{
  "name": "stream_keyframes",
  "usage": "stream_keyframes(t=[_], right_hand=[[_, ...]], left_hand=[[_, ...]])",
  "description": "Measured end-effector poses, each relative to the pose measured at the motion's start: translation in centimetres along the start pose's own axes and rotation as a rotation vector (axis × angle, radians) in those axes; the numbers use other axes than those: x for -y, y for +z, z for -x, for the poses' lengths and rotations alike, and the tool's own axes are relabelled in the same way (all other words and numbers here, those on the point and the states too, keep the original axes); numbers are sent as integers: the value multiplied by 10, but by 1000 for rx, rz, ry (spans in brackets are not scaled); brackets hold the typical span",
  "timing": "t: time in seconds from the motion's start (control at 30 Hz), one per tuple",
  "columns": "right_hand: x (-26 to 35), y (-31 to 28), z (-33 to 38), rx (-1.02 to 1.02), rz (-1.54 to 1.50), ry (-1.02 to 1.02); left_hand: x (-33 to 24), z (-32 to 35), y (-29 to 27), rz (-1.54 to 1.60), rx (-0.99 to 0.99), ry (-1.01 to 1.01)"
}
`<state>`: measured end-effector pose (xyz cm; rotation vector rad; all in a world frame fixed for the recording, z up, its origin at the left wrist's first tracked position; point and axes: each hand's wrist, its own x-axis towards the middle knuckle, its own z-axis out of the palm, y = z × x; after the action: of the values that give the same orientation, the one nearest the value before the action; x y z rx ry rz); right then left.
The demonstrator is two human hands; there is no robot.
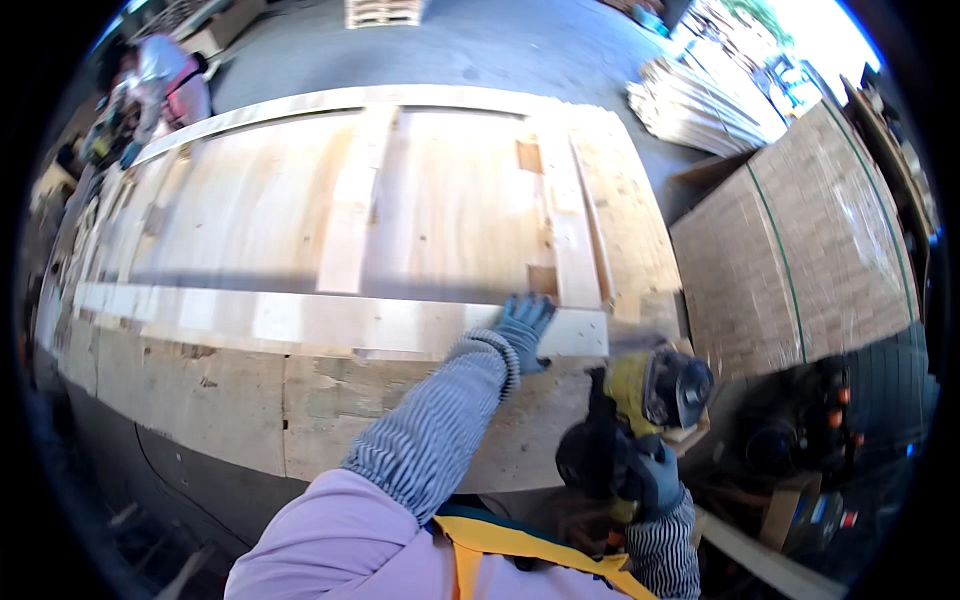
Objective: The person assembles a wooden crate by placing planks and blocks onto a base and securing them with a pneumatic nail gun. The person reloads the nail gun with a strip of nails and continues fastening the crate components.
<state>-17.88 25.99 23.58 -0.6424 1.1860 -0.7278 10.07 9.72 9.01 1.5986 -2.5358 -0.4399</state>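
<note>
My left hand (523, 325), in a blue-grey glove, lies with fingers spread on the near long board (380, 325) of a wooden frame, close to its right end. Under and inside that frame are pale planks (460, 200), crossed by upright boards such as the middle crosspiece (352, 215). In my right hand (655, 475), also gloved, is a yellow-and-black nail gun (630, 390) with a round drum magazine. It is held just off the board's right end, over the bench's near right corner; whether its nose touches anything is hidden. My fingers wrap its handle.
The frame rests on a worn plywood-sided bench (220, 400). Right of it stands a strapped stack of wood blocks (800, 240); beyond lies a bundle of slats (700, 105). Another person (165, 85) works at the far left end. A pallet (383, 12) sits on the floor behind.
</note>
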Motion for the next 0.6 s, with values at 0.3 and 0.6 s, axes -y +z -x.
stream_keyframes(t=[0.3,0.6], right_hand=[[-172,59,78,-173,579,71],[-281,250,27,13,1158,3]], left_hand=[[91,406,56,297,-169,-267],[146,953,-3,419,-196,-1759]])
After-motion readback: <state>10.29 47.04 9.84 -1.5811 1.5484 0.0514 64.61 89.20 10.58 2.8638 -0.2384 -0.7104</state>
